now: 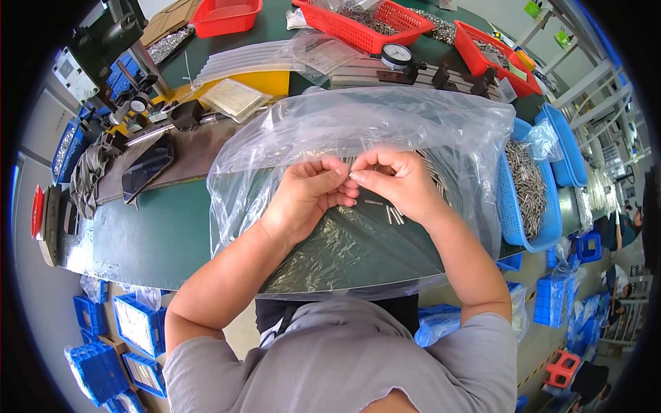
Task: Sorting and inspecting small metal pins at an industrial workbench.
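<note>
My left hand (310,195) and my right hand (397,180) meet fingertip to fingertip above a sheet of clear plastic (289,131) on the green table. Both are closed in a pinch. Whatever sits between the fingertips is too small and covered to name. Just below my right hand, a few short metal pins (395,215) lie on the plastic, with another pin (373,202) closer to my left fingers. More metal pins (431,168) form a pile beyond my right hand, which partly hides them.
On the right stands a blue basket (511,219) full of metal pins. Red baskets (406,33) with metal parts line the back, near a dial gauge (396,55). At left are a dark phone-like slab (148,168), a grey cloth (93,175) and a gauge stand (153,69).
</note>
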The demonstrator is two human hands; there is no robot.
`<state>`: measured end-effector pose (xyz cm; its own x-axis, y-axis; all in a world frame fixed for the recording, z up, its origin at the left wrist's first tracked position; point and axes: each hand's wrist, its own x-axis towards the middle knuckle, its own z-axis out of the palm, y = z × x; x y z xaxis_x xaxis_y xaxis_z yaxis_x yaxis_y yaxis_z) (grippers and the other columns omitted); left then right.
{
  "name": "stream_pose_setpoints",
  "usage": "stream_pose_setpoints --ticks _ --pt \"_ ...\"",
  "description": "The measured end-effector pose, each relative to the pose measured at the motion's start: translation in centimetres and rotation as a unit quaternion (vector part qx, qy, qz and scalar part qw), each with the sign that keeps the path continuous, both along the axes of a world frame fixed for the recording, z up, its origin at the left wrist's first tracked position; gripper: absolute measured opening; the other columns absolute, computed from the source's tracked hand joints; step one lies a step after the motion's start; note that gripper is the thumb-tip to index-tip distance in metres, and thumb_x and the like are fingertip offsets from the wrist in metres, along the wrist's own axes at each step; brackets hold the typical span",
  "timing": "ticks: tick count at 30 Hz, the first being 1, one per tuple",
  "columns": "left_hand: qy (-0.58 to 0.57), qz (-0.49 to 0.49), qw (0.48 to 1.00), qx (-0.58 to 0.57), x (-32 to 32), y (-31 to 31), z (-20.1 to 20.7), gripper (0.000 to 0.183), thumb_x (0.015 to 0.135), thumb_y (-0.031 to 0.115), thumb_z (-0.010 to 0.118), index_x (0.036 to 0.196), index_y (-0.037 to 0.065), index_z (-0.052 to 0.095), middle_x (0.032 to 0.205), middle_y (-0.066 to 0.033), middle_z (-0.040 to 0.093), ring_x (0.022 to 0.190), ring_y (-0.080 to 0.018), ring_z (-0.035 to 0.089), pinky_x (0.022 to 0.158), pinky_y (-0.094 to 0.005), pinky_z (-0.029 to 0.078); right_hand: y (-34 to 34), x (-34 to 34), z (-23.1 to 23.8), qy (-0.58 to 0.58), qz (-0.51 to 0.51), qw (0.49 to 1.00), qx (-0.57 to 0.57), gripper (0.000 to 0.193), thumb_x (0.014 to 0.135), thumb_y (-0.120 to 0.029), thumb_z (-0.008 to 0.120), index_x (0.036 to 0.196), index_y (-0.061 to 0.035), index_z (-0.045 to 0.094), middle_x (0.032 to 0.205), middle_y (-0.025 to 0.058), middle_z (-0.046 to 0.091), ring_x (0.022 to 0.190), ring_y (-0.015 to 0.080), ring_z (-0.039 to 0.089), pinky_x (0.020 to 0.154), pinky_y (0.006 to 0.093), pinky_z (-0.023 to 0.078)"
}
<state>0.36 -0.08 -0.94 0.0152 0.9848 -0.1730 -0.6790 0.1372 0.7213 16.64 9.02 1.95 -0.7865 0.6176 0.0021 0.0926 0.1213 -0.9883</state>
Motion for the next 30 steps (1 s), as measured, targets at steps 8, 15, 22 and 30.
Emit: stream_pose_setpoints --ticks 8,15,22,30 --pt "0.023 0.021 0.999 -0.007 0.2 0.0 0.2 0.010 0.090 0.009 0.055 0.090 0.000 0.059 0.082 -0.0123 0.064 0.074 -0.0182 0.063 0.069 -0.0297 0.053 0.0 -0.2 0.0 0.073 0.030 0.994 -0.074 0.006 0.086 -0.006 0.060 0.087 0.0001 0.062 0.078 0.0000 0.061 0.074 0.0066 0.057 0.069 0.0218 0.047" --pt "0.060 0.053 0.997 0.004 0.2 0.0 0.6 0.012 0.090 0.011 0.056 0.092 0.000 0.059 0.085 -0.0120 0.064 0.076 -0.0194 0.063 0.070 -0.0307 0.052 2.1 1.2 -0.3 0.125 -0.049 0.958 -0.254 0.006 0.085 -0.012 0.057 0.089 -0.0064 0.055 0.075 -0.0002 0.052 0.054 0.0045 0.040 0.042 0.0180 0.027" --pt "0.054 0.060 0.997 0.002 0.1 0.0 0.4 0.013 0.090 0.012 0.055 0.094 0.000 0.059 0.086 -0.0124 0.063 0.077 -0.0201 0.062 0.071 -0.0318 0.051 2.4 1.4 0.4 -0.010 0.025 0.966 -0.256 0.010 0.084 -0.013 0.060 0.084 -0.0046 0.056 0.067 -0.0026 0.050 0.053 0.0046 0.040 0.042 0.0170 0.028" --pt "0.044 0.055 0.998 0.008 -0.1 0.0 0.3 0.010 0.090 0.011 0.054 0.093 0.003 0.059 0.085 -0.0117 0.063 0.076 -0.0198 0.062 0.070 -0.0313 0.051 0.1 1.5 0.0 -0.227 0.098 0.893 0.376 0.011 0.077 -0.012 0.067 0.081 -0.0044 0.060 0.058 0.0050 0.052 0.055 0.0124 0.051 0.052 0.0282 0.040"
